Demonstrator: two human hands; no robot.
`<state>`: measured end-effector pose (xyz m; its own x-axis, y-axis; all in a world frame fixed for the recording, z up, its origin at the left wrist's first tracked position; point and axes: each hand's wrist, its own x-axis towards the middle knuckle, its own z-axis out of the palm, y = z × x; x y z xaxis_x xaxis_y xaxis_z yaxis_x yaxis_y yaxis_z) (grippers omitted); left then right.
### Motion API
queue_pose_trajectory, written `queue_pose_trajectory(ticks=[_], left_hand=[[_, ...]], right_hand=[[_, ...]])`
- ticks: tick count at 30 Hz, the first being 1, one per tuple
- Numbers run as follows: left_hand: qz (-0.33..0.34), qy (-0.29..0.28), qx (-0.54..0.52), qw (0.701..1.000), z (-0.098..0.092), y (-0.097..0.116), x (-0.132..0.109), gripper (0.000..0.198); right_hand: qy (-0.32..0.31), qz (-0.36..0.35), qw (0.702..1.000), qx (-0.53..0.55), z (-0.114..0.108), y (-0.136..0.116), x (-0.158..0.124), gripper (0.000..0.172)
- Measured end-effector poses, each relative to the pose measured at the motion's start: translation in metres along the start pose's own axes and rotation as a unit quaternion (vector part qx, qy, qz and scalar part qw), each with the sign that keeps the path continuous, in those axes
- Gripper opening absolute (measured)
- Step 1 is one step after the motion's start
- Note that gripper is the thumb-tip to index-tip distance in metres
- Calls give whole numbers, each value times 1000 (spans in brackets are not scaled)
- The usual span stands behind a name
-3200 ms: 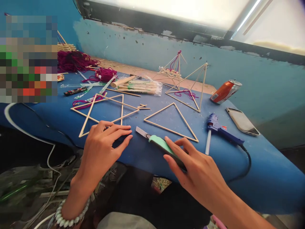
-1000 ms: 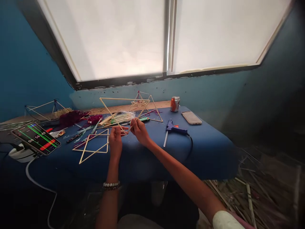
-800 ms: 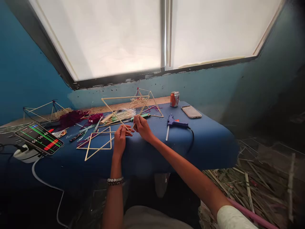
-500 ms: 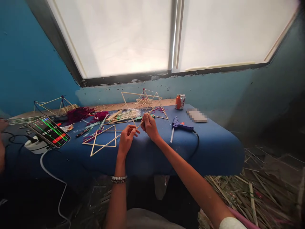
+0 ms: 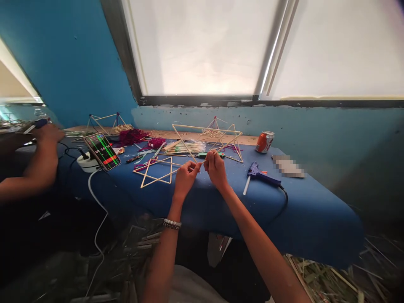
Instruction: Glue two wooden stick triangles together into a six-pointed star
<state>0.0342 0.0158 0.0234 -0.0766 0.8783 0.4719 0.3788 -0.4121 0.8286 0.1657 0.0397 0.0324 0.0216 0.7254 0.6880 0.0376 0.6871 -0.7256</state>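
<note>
Thin pale wooden-stick triangular frame (image 5: 205, 127), slanting away, its lower corner clamped between left grip (image 5: 187, 180) and right grip (image 5: 215, 168).

The wrist of the left hand (image 5: 186, 179) wears one bracelet of white round beads (image 5: 172, 221) and one thin dark bracelet (image 5: 172, 226), and light grey cloth (image 5: 192, 286) is on the lap.

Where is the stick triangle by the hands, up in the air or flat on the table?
Up in the air. The left hand and right hand hold the stick triangle by its lower tip, above the blue table.
</note>
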Motion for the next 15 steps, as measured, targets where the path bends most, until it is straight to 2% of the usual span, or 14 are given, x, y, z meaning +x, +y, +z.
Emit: queue_pose_trajectory(ticks=[8, 15], left_hand=[[6, 0, 4, 1000, 0, 2, -2, 34], [33, -8, 19, 999, 0, 2, -4, 26]], right_hand=[[4, 19, 999, -26, -1, 0, 0, 43], [21, 54, 998, 12, -2, -1, 3, 46]])
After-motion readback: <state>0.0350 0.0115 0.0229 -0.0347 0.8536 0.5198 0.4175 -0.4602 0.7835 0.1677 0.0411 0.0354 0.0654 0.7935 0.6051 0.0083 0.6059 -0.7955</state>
